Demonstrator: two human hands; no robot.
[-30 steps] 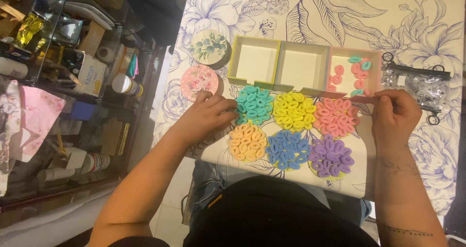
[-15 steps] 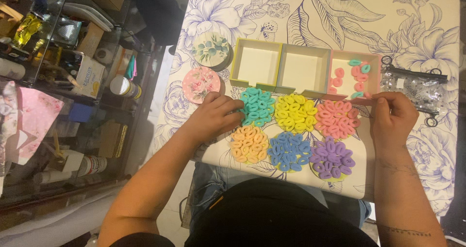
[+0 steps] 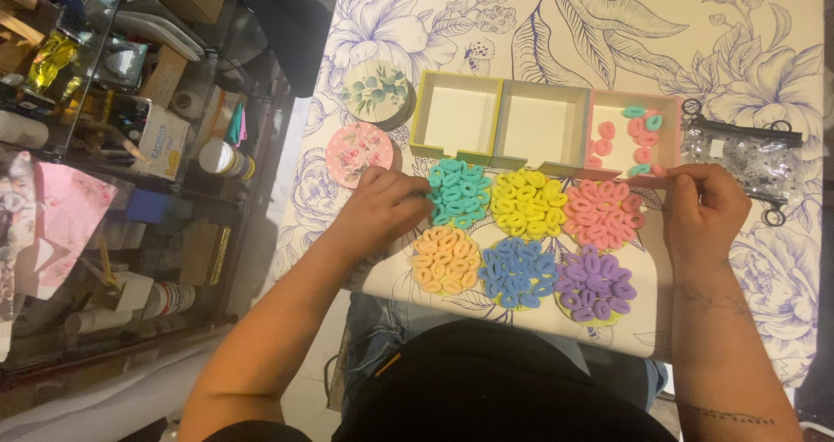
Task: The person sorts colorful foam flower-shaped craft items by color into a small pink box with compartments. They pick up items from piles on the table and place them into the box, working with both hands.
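Note:
Several piles of small elastic rings lie on the table: teal (image 3: 459,190), yellow (image 3: 527,203), pink (image 3: 602,212), orange (image 3: 446,259), blue (image 3: 518,271) and purple (image 3: 594,283). Behind them stand three open square boxes; two are empty (image 3: 457,118) (image 3: 546,130) and the pink-walled one (image 3: 625,138) holds a few pink and teal rings. My left hand (image 3: 382,204) rests at the left edge of the teal pile, fingers curled into it. My right hand (image 3: 705,207) pinches a pink ring (image 3: 658,171) at the front corner of the pink box.
Two round coasters, one green-leafed (image 3: 376,92) and one pink (image 3: 360,152), lie left of the boxes. A clear bag with black hair ties (image 3: 747,157) sits to the right. The flowered tablecloth (image 3: 608,25) covers the table. A cluttered glass shelf (image 3: 113,112) stands at left.
My left hand has slid slightly right, into the teal pile. My right hand stays pinched at the pink box's front corner.

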